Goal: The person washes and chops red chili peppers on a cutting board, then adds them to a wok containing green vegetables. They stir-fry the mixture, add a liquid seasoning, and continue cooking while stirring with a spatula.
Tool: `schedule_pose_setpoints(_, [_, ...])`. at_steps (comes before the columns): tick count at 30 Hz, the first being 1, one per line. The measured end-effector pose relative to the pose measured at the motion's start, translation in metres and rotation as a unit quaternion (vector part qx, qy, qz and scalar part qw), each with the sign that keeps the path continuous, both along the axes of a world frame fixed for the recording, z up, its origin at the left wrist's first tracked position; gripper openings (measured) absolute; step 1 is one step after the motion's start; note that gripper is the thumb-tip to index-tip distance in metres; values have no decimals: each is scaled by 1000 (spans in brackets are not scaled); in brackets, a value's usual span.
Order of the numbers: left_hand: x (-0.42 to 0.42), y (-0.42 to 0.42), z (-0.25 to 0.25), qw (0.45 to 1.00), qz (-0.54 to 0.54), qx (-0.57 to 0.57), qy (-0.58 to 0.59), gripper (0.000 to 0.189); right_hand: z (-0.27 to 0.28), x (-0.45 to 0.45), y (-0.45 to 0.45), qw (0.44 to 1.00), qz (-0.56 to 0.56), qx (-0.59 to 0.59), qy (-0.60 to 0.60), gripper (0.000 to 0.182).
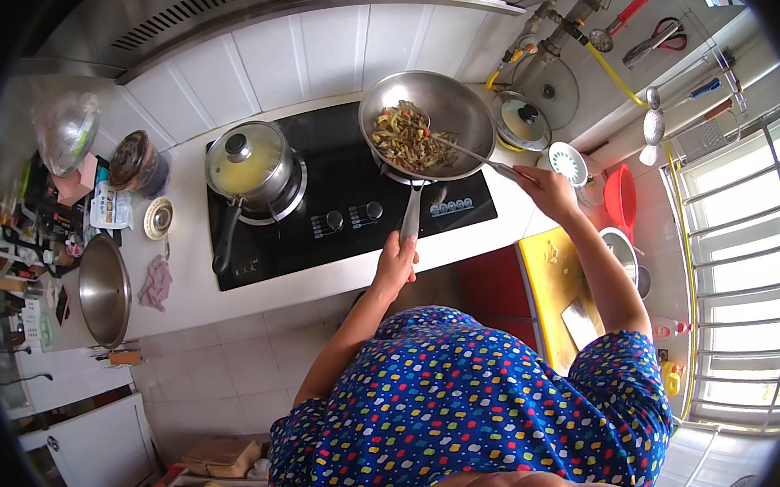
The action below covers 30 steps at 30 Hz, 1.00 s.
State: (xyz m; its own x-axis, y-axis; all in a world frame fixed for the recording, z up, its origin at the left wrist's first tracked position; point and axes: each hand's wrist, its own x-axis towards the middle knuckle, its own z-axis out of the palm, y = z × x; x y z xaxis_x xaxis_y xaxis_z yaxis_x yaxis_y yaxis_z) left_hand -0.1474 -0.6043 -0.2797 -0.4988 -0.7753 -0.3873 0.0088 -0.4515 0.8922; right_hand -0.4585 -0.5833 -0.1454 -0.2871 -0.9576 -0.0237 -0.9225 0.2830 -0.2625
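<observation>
A steel wok sits on the right burner of the black glass gas hob. My left hand is closed around its metal handle. Within the wok, shredded green vegetables with red bits are heaped towards the left and lower side. My right hand grips the handle end of a long metal ladle, whose head is partly buried in the vegetables. On the left burner stands a steel saucepan under a glass lid, with something yellow showing through.
Beside the wok, a lidded pot stands near a yellow gas hose. A large steel bowl and a pink cloth lie left of the hob. Below my right arm, a knife rests on a yellow board. The range hood hangs above.
</observation>
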Motion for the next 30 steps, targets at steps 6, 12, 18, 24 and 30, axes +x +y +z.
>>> schedule_pose_setpoints(6, [-1,1,1,1000,-3,17,1,31,37,29,51,984,64,-115,117,28])
schedule_pose_setpoints(12, [-2,1,1,1000,4,25,3,32,20,44,62,991,57,-89,81,31])
schedule_pose_setpoints(18, [-7,7,3,999,14,29,18,32,-16,33,42,974,3,-181,134,30])
schedule_pose_setpoints(24, [-14,8,1,997,9,65,50,38,-54,39,32,974,-76,-202,70,34])
schedule_pose_setpoints(30, [6,8,1,983,-1,170,70,74,-75,61,36,970,-66,-234,-22,37])
